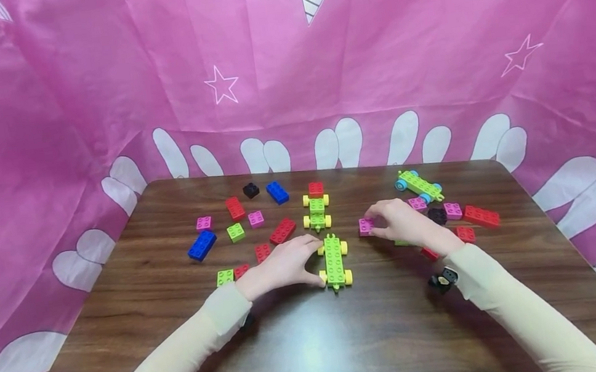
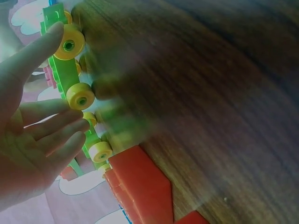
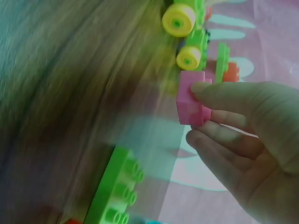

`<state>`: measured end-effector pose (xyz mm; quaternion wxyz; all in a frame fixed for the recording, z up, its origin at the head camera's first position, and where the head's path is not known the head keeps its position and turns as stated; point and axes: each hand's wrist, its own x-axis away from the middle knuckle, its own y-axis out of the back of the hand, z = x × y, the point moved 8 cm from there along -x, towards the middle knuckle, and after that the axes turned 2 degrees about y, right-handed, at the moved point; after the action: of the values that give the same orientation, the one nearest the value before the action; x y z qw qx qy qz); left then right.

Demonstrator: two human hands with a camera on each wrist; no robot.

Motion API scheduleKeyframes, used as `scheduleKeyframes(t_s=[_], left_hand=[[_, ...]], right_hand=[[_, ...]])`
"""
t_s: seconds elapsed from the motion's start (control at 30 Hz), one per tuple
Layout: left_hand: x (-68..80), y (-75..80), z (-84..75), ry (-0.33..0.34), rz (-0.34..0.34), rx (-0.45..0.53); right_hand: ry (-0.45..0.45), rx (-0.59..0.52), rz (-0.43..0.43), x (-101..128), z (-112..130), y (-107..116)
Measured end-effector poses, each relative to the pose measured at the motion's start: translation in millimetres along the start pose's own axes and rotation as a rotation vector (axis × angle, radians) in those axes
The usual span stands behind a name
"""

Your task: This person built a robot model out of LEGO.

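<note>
My right hand (image 1: 399, 220) pinches a pink four-stud toy brick (image 3: 190, 98) between thumb and fingertips, to the right of a green car base. That green base (image 1: 334, 259) has yellow wheels and lies lengthwise in front of me. On its left side, my left hand (image 1: 285, 264) spreads thumb and fairly straight fingers; the thumb (image 2: 56, 32) touches the near wheel, and the fingertips are at the far wheel. Straight behind this base stands a second green car base (image 1: 317, 213) with yellow wheels, bearing green pieces and a red brick (image 1: 316, 190).
Red, blue, pink, green and black bricks lie scattered left, among them a blue brick (image 1: 202, 245) and a red brick (image 1: 283, 231). Rightward are a green base with blue wheels (image 1: 419, 185), a long red brick (image 1: 482, 216) and several smaller bricks. A pink curtain (image 1: 282, 57) hangs behind the table.
</note>
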<state>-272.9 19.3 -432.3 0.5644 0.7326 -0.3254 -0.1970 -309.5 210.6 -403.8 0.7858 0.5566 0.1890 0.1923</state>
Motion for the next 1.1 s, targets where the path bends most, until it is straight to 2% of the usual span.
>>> scheduleKeyframes(t_s=[0.53,0.73,1.1], left_hand=[[0.9,-0.3,3.6,0.007,-0.004,0.044],[-0.9,-1.5,5.2,0.009,0.001,0.043],[-0.6,-0.3,5.8,0.015,0.005,0.061]], right_hand=[[0.110,-0.088,-0.043,4,43,0],[0.137,-0.124,-0.044,4,54,-3],[0.185,-0.119,-0.072,2,63,-10]])
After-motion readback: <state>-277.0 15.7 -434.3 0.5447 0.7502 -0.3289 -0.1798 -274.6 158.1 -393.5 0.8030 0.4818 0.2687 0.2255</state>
